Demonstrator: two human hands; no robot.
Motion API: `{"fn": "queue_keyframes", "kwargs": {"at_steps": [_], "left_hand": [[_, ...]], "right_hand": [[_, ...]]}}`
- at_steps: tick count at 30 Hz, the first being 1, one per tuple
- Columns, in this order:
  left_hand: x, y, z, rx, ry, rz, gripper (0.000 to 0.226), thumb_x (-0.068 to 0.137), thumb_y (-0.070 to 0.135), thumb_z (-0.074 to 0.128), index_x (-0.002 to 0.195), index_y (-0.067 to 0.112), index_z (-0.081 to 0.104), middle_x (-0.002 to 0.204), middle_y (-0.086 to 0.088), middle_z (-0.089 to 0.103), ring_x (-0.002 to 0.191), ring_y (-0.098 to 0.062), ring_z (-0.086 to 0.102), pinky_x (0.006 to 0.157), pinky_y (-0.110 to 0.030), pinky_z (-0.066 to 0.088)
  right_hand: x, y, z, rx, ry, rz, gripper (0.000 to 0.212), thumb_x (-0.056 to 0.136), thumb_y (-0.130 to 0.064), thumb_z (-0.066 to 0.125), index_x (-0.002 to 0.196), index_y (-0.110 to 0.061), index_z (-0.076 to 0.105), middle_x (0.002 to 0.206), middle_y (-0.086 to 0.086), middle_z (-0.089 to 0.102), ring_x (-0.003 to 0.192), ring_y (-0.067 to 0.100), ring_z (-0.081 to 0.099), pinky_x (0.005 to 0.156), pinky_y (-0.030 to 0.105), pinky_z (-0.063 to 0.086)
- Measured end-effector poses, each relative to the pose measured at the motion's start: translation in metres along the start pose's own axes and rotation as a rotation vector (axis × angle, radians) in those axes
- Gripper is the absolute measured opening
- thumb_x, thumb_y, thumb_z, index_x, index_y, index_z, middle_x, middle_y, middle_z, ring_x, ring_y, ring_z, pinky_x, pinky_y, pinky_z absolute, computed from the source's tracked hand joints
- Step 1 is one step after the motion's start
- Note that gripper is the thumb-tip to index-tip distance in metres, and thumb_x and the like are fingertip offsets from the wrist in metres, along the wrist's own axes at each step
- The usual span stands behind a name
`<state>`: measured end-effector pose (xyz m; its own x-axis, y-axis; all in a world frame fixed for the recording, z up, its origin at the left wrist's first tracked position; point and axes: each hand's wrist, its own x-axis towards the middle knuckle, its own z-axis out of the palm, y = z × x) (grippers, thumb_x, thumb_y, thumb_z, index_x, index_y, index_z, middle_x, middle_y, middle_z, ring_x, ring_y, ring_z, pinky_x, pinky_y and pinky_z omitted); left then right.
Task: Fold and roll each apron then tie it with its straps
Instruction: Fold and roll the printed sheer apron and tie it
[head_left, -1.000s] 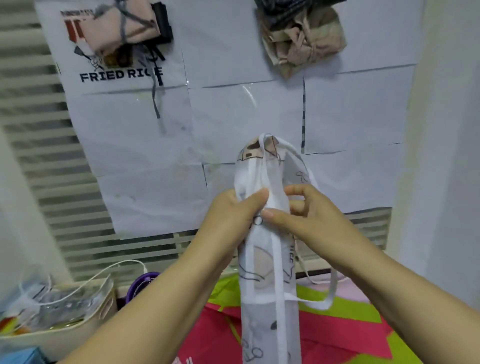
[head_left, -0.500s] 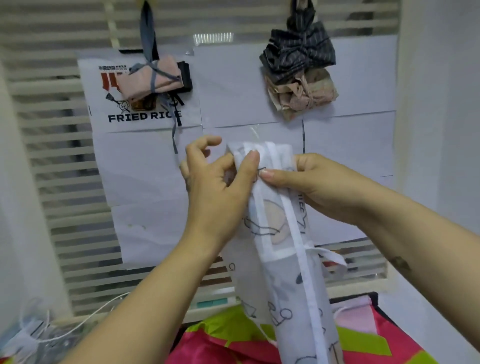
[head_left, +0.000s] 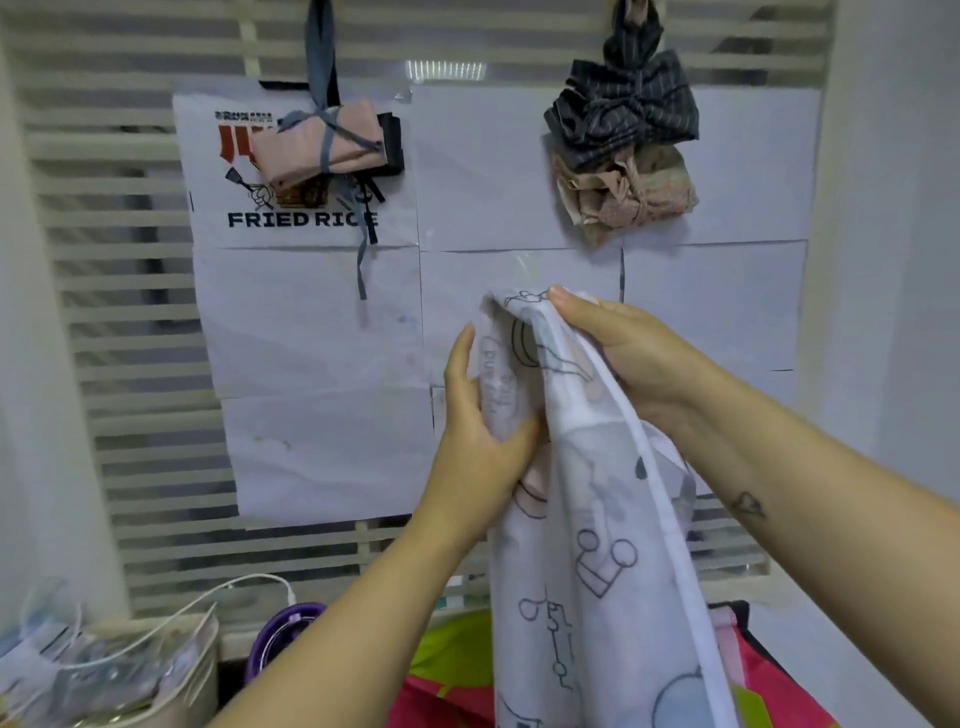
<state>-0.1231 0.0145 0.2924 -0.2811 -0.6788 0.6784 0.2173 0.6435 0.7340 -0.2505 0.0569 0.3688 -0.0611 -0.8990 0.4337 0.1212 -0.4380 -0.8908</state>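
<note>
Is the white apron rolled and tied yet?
No. The white apron hangs long, unrolled, from the left hand and right hand; no tie shows.

White printed apron (head_left: 597, 519) upright between left hand (head_left: 478, 431) and right hand (head_left: 639, 358), both grips near its top

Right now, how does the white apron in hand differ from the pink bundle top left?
White apron hangs long and loose, gripped by left hand and right hand; pink bundle is rolled, strap-tied, hung up. White apron has line drawings; pink bundle is plain. Both fabric.
</note>
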Motion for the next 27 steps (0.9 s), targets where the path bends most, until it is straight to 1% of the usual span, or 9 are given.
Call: {"fn": "queue_keyframes", "kwargs": {"at_steps": [3,5,7,9,13,17,20,24,27], "left_hand": [[-0.002,-0.016,0.001,-0.413,-0.19,-0.286,0.067,0.068,0.039,0.077,0.129,0.023,0.055,0.121,0.0,0.066,0.107,-0.013,0.065,0.086,-0.029,0.054],[-0.004,-0.018,-0.003,-0.612,-0.342,-0.447,0.053,0.064,0.032,0.079,0.11,0.009,0.069,0.108,-0.015,0.07,0.096,-0.025,0.068,0.085,-0.036,0.056],[-0.003,-0.024,-0.008,-0.611,-0.418,-0.509,0.036,0.064,0.025,0.076,0.095,0.007,0.074,0.094,-0.016,0.072,0.084,-0.025,0.07,0.082,-0.037,0.057],[0.001,-0.029,-0.014,-0.468,-0.402,-0.51,0.018,0.067,0.022,0.075,0.081,0.012,0.074,0.078,-0.012,0.071,0.07,-0.022,0.068,0.074,-0.036,0.057],[0.009,-0.039,-0.029,-0.17,-0.348,-0.467,0.025,0.066,0.029,0.071,0.088,0.016,0.068,0.079,0.001,0.072,0.072,-0.012,0.066,0.064,-0.025,0.053],[0.004,-0.053,-0.038,-0.495,-0.502,-0.63,0.06,0.044,0.039,0.094,0.094,0.012,0.076,0.089,-0.007,0.073,0.079,-0.018,0.07,0.07,-0.031,0.057],[0.001,-0.062,-0.042,-0.672,-0.61,-0.637,0.061,0.046,0.036,0.094,0.1,0.014,0.076,0.085,-0.009,0.071,0.085,-0.022,0.07,0.076,-0.035,0.057],[0.007,-0.062,-0.04,-0.413,-0.456,-0.59,0.046,0.045,0.03,0.087,0.086,0.016,0.073,0.074,-0.007,0.07,0.068,-0.018,0.069,0.066,-0.032,0.059],[0.014,-0.063,-0.034,-0.227,-0.325,-0.44,0.027,0.061,0.033,0.079,0.087,0.023,0.073,0.087,-0.001,0.074,0.079,-0.016,0.07,0.071,-0.028,0.055]], "right_hand": [[0.006,0.004,-0.003,0.112,-0.101,0.066,0.032,0.097,-0.028,0.045,0.1,-0.005,0.067,0.07,0.008,0.07,0.058,0.012,0.067,0.052,0.019,0.052],[0.008,0.007,-0.005,0.16,-0.167,0.115,0.043,0.096,-0.03,0.039,0.089,-0.009,0.076,0.074,0.009,0.071,0.062,0.014,0.069,0.052,0.021,0.054],[0.011,0.012,-0.01,0.201,-0.217,0.162,0.057,0.099,-0.03,0.033,0.065,-0.013,0.077,0.056,0.003,0.066,0.049,0.01,0.064,0.045,0.019,0.05],[0.014,0.015,-0.017,0.137,-0.206,0.165,0.051,0.096,-0.031,0.04,0.065,-0.015,0.076,0.06,0.003,0.067,0.053,0.011,0.065,0.054,0.023,0.056],[0.023,0.022,-0.035,0.011,-0.133,0.216,0.031,0.085,-0.031,0.056,0.066,-0.015,0.076,0.066,0.003,0.067,0.059,0.013,0.065,0.069,0.029,0.057],[0.021,0.029,-0.04,-0.061,-0.195,0.326,0.027,0.081,-0.031,0.061,0.085,-0.008,0.073,0.089,0.013,0.067,0.084,0.024,0.064,0.09,0.042,0.051],[0.022,0.033,-0.045,-0.127,-0.249,0.332,0.051,0.07,-0.036,0.079,0.106,-0.002,0.067,0.109,0.023,0.059,0.105,0.035,0.051,0.107,0.054,0.034],[0.025,0.037,-0.05,-0.159,-0.227,0.306,0.048,0.071,-0.038,0.077,0.102,-0.003,0.067,0.103,0.021,0.062,0.099,0.033,0.055,0.098,0.047,0.044],[0.024,0.045,-0.046,-0.133,-0.131,0.243,0.021,0.078,-0.03,0.062,0.085,-0.01,0.066,0.077,0.009,0.07,0.067,0.019,0.067,0.062,0.028,0.057]]}}
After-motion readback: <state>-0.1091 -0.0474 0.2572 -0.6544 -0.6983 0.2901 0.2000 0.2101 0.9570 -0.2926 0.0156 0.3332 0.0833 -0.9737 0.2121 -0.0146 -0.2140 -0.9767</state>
